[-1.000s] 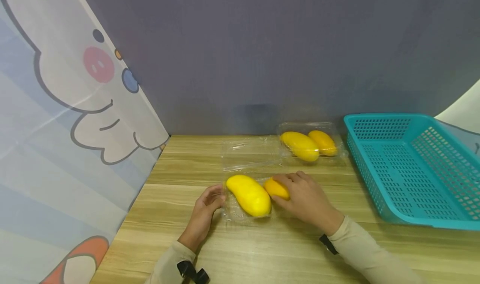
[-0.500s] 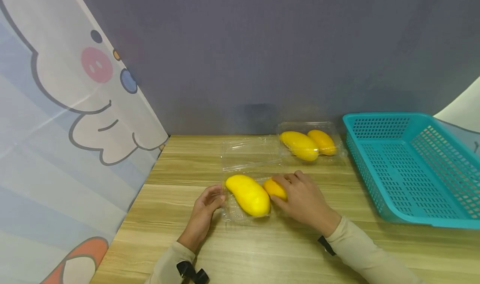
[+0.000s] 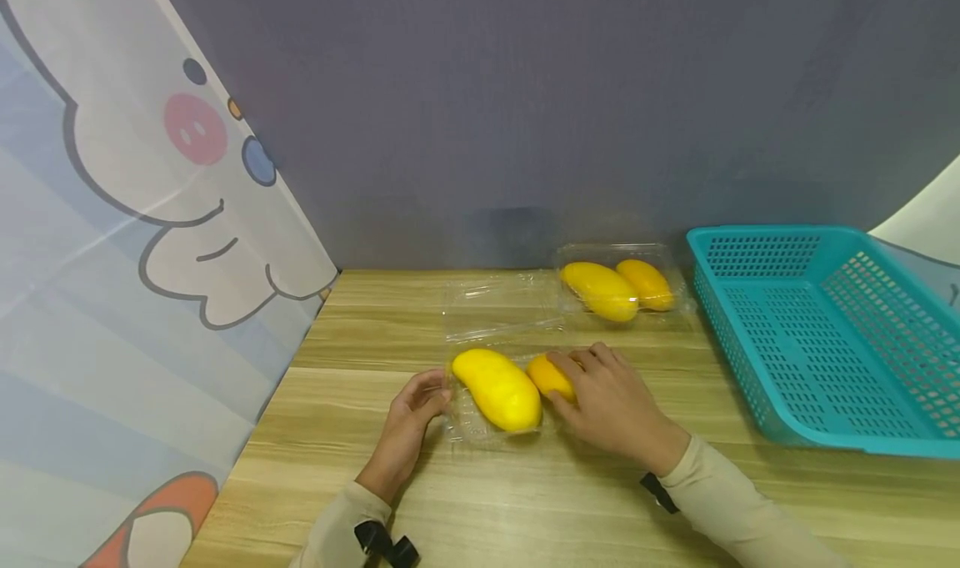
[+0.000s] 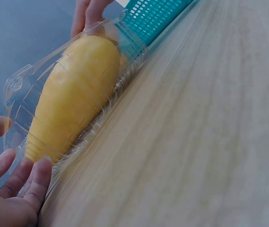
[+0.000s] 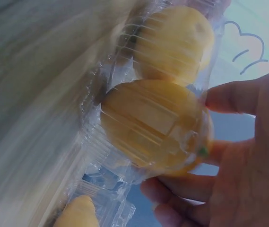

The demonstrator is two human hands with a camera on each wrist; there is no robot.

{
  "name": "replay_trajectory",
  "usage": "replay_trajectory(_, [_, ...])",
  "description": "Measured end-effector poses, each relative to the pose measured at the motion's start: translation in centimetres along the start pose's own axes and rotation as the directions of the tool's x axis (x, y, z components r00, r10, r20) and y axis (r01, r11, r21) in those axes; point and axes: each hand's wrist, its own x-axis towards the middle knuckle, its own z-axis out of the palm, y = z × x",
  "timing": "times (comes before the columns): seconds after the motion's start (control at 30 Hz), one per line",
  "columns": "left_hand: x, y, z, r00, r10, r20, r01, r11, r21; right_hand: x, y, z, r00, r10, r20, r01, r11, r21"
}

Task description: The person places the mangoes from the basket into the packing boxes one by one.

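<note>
A clear plastic clamshell box [image 3: 467, 422] lies with its lid [image 3: 501, 305] folded back on the wooden table. In it rests a large yellow mango [image 3: 498, 390]. Beside that, a smaller orange-yellow mango [image 3: 550, 376] sits in the box's right part, partly hidden by my right hand [image 3: 611, 397]. My right thumb and fingers grip this smaller mango from above. My left hand [image 3: 408, 418] holds the box's left edge; in the left wrist view, the thumb lies at the rim and the other fingertips [image 4: 39, 172] touch the outer wall.
Behind, near the grey wall, stands another clear box [image 3: 573, 255] with two mangoes [image 3: 602, 291] under its plastic. A turquoise perforated basket [image 3: 780, 434] takes up the right side of the table. A cartoon-printed sheet [image 3: 172, 259] hangs at the left.
Hardly anything differs. The right hand keeps its grip on the smaller mango with only a slight shift, and the left hand stays at the box's edge.
</note>
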Motion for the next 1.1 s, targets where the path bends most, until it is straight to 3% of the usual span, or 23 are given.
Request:
replay_trajectory(0.17, [-0.1,0.1,0.0,1.000,-0.006,-0.004,0.006,1.000,0.004,-0.1,0.0,-0.2,0.999,-0.002,0.046,0.001,1.000,0.017])
replay_trajectory(0.57, [-0.2,0.1,-0.2,1.000,-0.004,-0.003,0.004,1.000,0.031,-0.1,0.2,0.1,0.999,-0.027,0.037,0.027,1.000,0.011])
replay_trajectory(0.77, [-0.3,0.1,-0.1,1.000,-0.005,-0.003,0.005,0.999,0.039,0.2,1.3,0.1,1.000,-0.029,-0.012,0.030,0.992,0.126])
replay_trajectory(0.9, [-0.3,0.2,-0.1,1.000,-0.005,0.001,0.005,0.999,0.043,0.6,2.7,0.1,0.997,0.079,-0.001,-0.077,0.971,0.227])
replay_trajectory(1.0, [-0.3,0.2,0.0,1.000,-0.009,0.002,0.009,0.999,0.044,0.8,3.8,0.3,0.982,0.176,0.065,-0.187,0.943,0.274])
replay_trajectory(1.1, [-0.3,0.3,0.0,1.000,-0.012,0.002,0.012,0.999,0.050,1.0,4.5,0.5,0.966,0.224,0.127,-0.254,0.914,0.317])
